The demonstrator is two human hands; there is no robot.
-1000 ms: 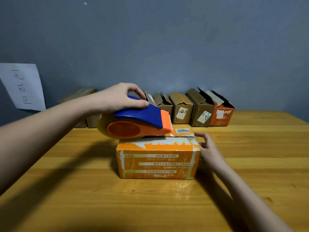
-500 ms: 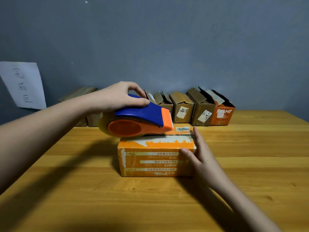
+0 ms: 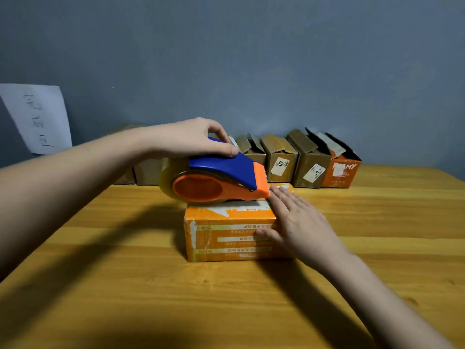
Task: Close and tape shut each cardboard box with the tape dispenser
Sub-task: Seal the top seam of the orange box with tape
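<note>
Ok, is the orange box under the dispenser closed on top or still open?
Closed: the orange box has a flat top, the tape dispenser rests on it, and the right hand lies flat there.

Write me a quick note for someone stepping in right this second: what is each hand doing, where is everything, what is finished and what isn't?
Left hand: grips the blue and orange tape dispenser, which sits on top of the orange box at table centre.
Right hand: flat and open, fingers pressing the box's right end, thumb on its front face.
Done: this box's flaps are closed; whether the tape is already cut cannot be told.
Left: finish this strip, then close and tape the open boxes lined up by the wall. Brown boxes behind the left arm look closed; their taping cannot be seen.
</note>
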